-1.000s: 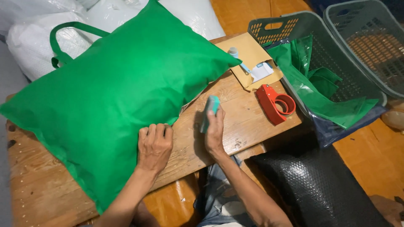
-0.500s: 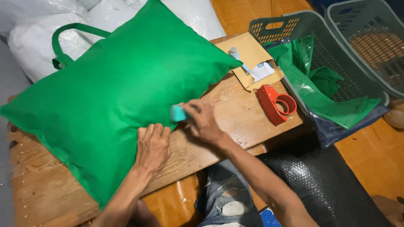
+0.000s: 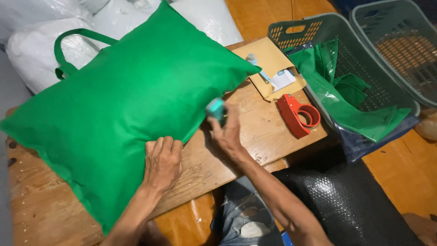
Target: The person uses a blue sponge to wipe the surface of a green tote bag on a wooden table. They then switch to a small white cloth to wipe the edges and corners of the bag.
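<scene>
Green fabric bag (image 3: 123, 114), stuffed full like a pillow, lies slantwise across the wooden table (image 3: 255, 136) and covers most of its top; one loop handle (image 3: 68, 50) shows at the far left, any second one is hidden behind the bag. The left hand (image 3: 162, 164) rests flat on the bag's near edge, fingers spread, pressing rather than gripping. The right hand (image 3: 227, 132) is raised at the bag's right edge, fingers closed around a small teal object (image 3: 215, 108); it is blurred, and its kind cannot be made out. Whether it touches the fabric cannot be told either.

Farther right on the table lies a brown envelope (image 3: 273, 59) with a small white-and-blue item on it, too small to read. Just beside it sits a red tape dispenser (image 3: 298, 115). Past the table edge stands a grey laundry basket (image 3: 318, 32) holding folded green sheets (image 3: 346, 100); a second basket is cut off at the frame's corner. White plastic sacks (image 3: 27, 50) are piled behind the bag.
</scene>
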